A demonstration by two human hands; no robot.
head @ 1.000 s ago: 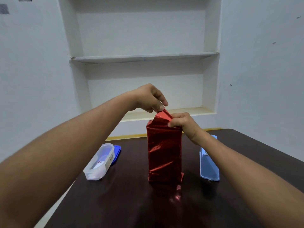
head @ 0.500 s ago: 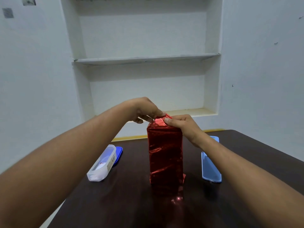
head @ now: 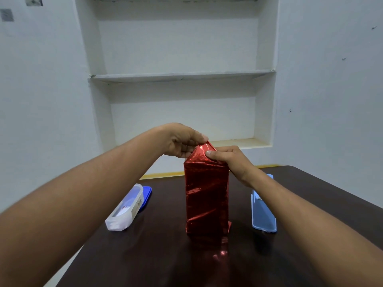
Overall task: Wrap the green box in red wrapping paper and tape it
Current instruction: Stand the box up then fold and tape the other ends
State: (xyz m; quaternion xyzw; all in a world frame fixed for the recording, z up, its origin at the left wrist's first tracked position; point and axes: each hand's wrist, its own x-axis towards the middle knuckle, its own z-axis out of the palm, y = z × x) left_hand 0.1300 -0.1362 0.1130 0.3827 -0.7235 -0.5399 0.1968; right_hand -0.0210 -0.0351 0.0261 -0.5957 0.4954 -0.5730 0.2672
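Keep your left hand (head: 182,141) pinching the red wrapping paper (head: 207,189) peak; your right hand (head: 226,158) pinches the flap; crease it flat.

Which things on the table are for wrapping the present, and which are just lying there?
For the wrapping:
- red-wrapped box, standing upright
- left hand, pinching the paper's top flap
- right hand, pressing the top fold

Just lying there:
- clear plastic container on a blue lid
- light blue lid
- dark table
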